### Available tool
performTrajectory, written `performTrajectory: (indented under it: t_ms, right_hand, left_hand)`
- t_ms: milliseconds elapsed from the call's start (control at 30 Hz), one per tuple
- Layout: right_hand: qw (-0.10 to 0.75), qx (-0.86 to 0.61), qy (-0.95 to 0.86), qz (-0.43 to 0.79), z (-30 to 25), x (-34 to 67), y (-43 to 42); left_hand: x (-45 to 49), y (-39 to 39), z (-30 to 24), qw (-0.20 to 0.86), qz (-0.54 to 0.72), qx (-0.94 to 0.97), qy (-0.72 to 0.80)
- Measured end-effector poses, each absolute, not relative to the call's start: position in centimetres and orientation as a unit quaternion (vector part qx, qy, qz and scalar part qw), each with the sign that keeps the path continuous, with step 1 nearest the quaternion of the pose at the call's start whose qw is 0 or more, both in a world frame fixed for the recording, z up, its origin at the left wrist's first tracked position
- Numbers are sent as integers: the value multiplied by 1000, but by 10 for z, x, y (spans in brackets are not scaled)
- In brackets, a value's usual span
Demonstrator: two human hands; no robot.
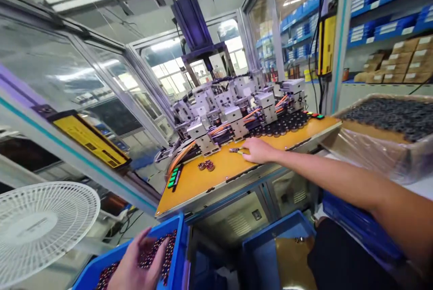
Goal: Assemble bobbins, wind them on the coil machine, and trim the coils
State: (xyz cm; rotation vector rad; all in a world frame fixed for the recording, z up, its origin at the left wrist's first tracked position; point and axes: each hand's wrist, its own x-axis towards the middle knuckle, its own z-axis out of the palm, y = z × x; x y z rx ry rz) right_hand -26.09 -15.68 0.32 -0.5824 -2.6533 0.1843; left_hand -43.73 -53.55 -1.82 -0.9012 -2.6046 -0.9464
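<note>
My right hand (259, 150) rests low over the orange-yellow worktop (223, 168), its fingers closed on small pliers (236, 149) with a metal nose and yellowish handles. The nose points left. Over a blue bin (181, 240) at the lower left hovers my left hand (138, 265), open, thumb and fingers apart with nothing seen between them. Many small dark-red and coppery round parts (154, 254) fill that bin. A little cluster of similar round parts (207, 165) sits on the worktop, left of the pliers.
A row of metal fixtures (233, 116) with orange hoses lines the worktop's back. Black round parts (284, 123) stand at its right. Green buttons (173, 177) are at the left end. Around stand a white fan (43, 227), a box of dark parts (389, 118) and a lower blue bin (264, 245).
</note>
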Motion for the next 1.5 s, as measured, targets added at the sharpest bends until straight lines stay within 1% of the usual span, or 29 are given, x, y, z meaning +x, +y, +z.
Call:
performTrajectory:
  t_ms: [33,133,267,333,433,567,667,833,967,1133,1300,1433,1500]
  right_hand:
    - [202,-211,-954,63,5,-260,-158]
    - [187,-211,-958,42,9,-256,-162]
    - [176,-203,-963,12,11,-254,-161]
    - [176,-197,-964,5,11,-253,-160]
    - [178,-180,-968,9,10,-253,-158]
    - [179,-160,-970,32,8,-252,-156]
    - [185,-157,-969,49,8,-251,-156]
    - [199,-161,-964,72,8,-251,-156]
    - [209,-160,-961,83,7,-250,-156]
    - [252,-151,-951,92,12,-247,-160]
    - [355,-108,-924,98,22,-224,-196]
    - [404,6,-907,121,13,-171,-262]
    - [427,125,-884,143,8,-138,-298]
  left_hand:
    - [-429,-514,-8,129,-329,-324,-878]
    - [-411,-441,12,89,-352,-355,-862]
    - [-407,-358,19,46,-376,-310,-872]
    - [-408,-334,18,41,-387,-273,-880]
    - [-406,-320,18,40,-410,-235,-880]
    - [-399,-331,20,36,-461,-210,-862]
    - [-396,-351,22,28,-530,-179,-828]
    - [-382,-388,22,-8,-694,-137,-707]
    - [-345,-412,12,-46,-769,-146,-621]
    - [-305,-420,-6,-55,-796,-175,-577]
    - [-302,-433,-7,-31,-815,-150,-559]
    - [-275,-474,-21,-59,-812,-163,-558]
    - [-250,-494,-35,-78,-796,-177,-574]
